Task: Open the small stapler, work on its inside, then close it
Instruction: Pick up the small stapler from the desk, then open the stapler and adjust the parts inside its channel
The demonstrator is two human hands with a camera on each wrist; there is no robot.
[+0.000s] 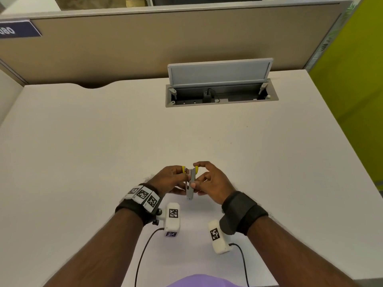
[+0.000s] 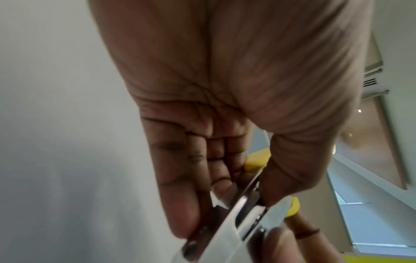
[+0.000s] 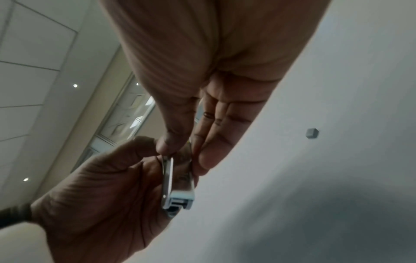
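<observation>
A small silver stapler (image 1: 190, 184) with two yellow plastic tips is held above the near middle of the white desk (image 1: 83, 152). Its two arms stand a little apart at the far end. My left hand (image 1: 173, 180) grips its left side, thumb and fingers round the metal. My right hand (image 1: 204, 181) pinches its right side between thumb and fingers. The left wrist view shows the stapler (image 2: 243, 217) spread open, with yellow tips at the far end. Seen from the right wrist, the stapler (image 3: 178, 185) shows its hinged rear end, with both hands around it.
An open cable hatch (image 1: 221, 94) with a raised lid and a black plug sits in the desk further back. A beige partition (image 1: 165, 44) runs along the far edge. Wrist camera cables (image 1: 145, 251) trail toward me. A small grey block (image 3: 312, 133) lies on the desk.
</observation>
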